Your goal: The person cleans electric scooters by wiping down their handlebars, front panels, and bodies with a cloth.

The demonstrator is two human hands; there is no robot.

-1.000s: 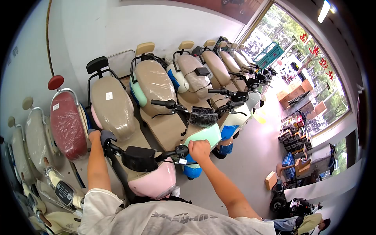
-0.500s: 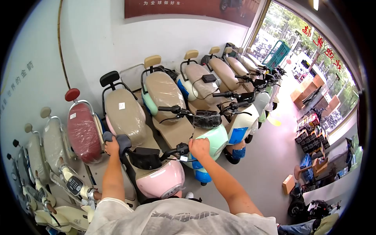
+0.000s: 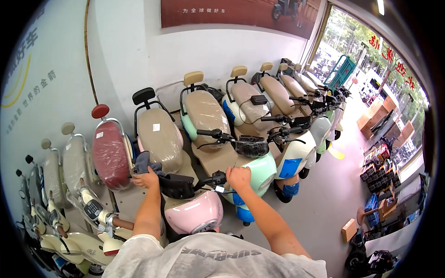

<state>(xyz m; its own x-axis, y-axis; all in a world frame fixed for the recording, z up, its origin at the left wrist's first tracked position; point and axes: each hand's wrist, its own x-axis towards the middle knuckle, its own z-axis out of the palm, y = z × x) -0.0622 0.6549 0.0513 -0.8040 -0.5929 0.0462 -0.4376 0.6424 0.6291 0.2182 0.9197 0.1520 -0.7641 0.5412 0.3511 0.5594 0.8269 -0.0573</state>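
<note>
Here's the left hand at the end of the pink scooter, touching a bunched grey cloth; its fingers look partly curled at the cloth's lower edge, though how firmly they hold it I can't tell. And over on the other side, the right hand is closed in a fist, fingers wrapped around the end of the handlebar. Between the two hands sits the black display housing, right above the pink front panel. Just behind, the tan seat carries a white label. A red seat in clear wrap stands to the left, and the mint-green scooter is close beside the right hand.
</note>
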